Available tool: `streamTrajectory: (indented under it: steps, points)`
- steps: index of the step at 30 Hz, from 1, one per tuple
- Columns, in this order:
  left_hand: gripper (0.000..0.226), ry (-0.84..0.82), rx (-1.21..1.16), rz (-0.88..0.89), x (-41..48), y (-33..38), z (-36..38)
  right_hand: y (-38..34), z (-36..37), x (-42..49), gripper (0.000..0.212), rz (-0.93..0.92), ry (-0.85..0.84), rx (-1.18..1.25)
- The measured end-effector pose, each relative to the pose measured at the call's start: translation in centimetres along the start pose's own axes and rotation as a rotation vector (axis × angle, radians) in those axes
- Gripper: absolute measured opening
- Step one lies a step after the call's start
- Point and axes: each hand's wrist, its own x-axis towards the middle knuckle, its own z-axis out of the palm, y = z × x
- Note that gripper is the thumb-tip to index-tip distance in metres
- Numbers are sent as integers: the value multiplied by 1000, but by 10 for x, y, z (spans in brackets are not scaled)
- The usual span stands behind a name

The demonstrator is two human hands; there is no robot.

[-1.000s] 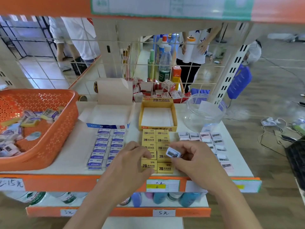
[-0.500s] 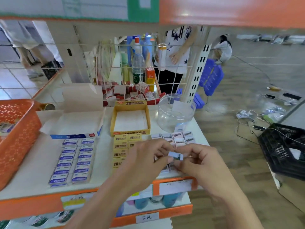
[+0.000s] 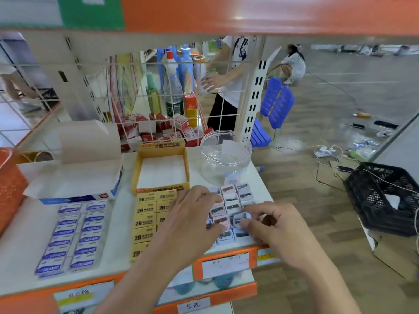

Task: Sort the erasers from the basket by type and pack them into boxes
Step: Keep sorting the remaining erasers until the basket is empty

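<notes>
The small eraser [image 3: 242, 217], held up over the yellow rows half a second ago, is now down among the pastel erasers [image 3: 235, 196] at the right end of the shelf [image 3: 120, 223]. The right hand [image 3: 278, 232] keeps its grip pinched on it, thumb and fingertips closed on its sides; the left hand [image 3: 192, 220] lies curled over the cluster beside it, and whether its grip holds anything I cannot tell. The piece seems to be joining its own type, yet the yellow box [image 3: 161, 189] behind holds nothing, so packing remains
</notes>
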Motion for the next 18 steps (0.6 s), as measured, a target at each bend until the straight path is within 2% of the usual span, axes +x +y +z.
streamTrajectory:
  steps: [6,10,14,18]
  points:
    - [53,-19,-1,-23,3,-3,1,5,-1,8,13,15,39,-173]
    - [56,-42,-1,-27,4,-4,2,4,-1,10,26,-1,58,-285]
    - [60,-43,-6,-24,6,-5,3,0,2,9,34,-28,66,-323]
    - [62,-46,-8,-20,7,-8,5,-5,5,8,32,-36,67,-338]
